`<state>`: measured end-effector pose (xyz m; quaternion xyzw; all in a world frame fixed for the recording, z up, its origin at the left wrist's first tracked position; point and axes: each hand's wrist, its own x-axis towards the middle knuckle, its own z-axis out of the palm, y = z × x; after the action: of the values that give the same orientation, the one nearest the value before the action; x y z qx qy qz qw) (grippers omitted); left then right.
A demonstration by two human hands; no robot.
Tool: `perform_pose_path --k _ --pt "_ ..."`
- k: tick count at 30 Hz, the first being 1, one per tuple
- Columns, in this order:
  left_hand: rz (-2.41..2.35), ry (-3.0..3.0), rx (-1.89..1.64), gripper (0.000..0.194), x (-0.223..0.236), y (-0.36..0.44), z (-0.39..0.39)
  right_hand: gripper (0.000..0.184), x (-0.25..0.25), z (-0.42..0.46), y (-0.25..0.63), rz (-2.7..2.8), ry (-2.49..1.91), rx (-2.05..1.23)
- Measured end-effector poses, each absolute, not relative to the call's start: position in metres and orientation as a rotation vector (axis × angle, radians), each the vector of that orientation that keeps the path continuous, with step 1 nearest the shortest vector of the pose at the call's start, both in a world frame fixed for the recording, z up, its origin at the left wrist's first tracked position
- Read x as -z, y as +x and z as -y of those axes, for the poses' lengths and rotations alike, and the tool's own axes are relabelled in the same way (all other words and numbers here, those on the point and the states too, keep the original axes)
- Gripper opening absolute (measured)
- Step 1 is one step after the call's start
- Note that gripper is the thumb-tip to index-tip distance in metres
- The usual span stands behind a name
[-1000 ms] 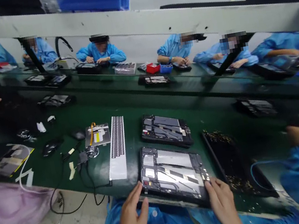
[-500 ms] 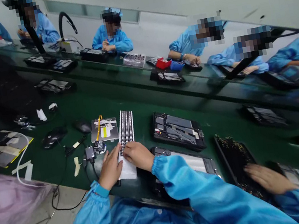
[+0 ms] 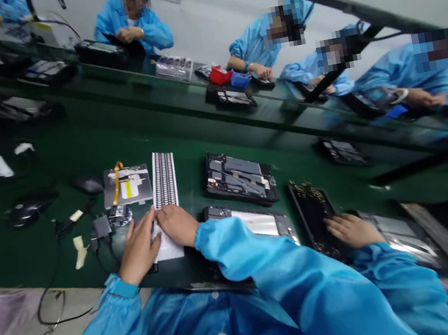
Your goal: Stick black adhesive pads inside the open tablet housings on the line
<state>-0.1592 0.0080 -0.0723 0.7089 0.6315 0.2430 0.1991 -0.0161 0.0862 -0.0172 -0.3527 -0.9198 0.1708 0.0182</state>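
A white sheet (image 3: 164, 178) with rows of small black pieces lies lengthwise on the green bench in front of me. My left hand (image 3: 140, 248) rests along its left edge, fingers stretched out. On the sheet's lower part, my right hand (image 3: 177, 225) is closed, its fingertips bent down against the surface beside the left fingertips. Whatever those fingers pinch is hidden. Left of the sheet lies a flat metal plate (image 3: 138, 189) with an orange flex cable (image 3: 117, 183). An opened device with a silver panel (image 3: 255, 222) lies partly under my right sleeve.
Another opened device (image 3: 239, 179) sits right of the sheet. A co-worker's hand (image 3: 354, 228) reaches over a black tray (image 3: 313, 215) of small golden parts. Black mice (image 3: 29, 208), a dark adapter (image 3: 101, 226) and cables lie left. Co-workers in blue sit across a raised shelf.
The view has swung right, so the bench things appear farther left. Both my hands stay at the sheet, in nearly the same pose. The co-worker's hand remains at the black tray.
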Motion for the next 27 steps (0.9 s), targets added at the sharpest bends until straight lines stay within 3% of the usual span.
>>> perform_pose_path --k 5,8,11,17,27 --pt "-1.783 2.096 -0.659 0.058 0.066 -0.158 -0.014 0.016 -0.057 -0.090 0.062 2.540 -0.999 -0.738" --pt "-1.848 2.178 -0.853 0.047 0.047 -0.136 -0.001 0.013 -0.089 -0.044 0.134 2.221 -0.927 -0.797" --pt "-1.634 2.321 -1.097 0.035 0.028 -0.095 0.027 0.008 -0.073 0.019 0.183 2.215 -1.123 -0.789" --pt "-1.153 2.520 -1.074 0.033 0.033 -0.021 0.070 0.010 0.000 0.080 0.199 2.261 -1.373 -0.500" --pt "-1.093 2.594 -1.011 0.026 0.044 -0.017 0.063 0.013 0.005 0.069 0.190 2.404 -1.458 -0.330"
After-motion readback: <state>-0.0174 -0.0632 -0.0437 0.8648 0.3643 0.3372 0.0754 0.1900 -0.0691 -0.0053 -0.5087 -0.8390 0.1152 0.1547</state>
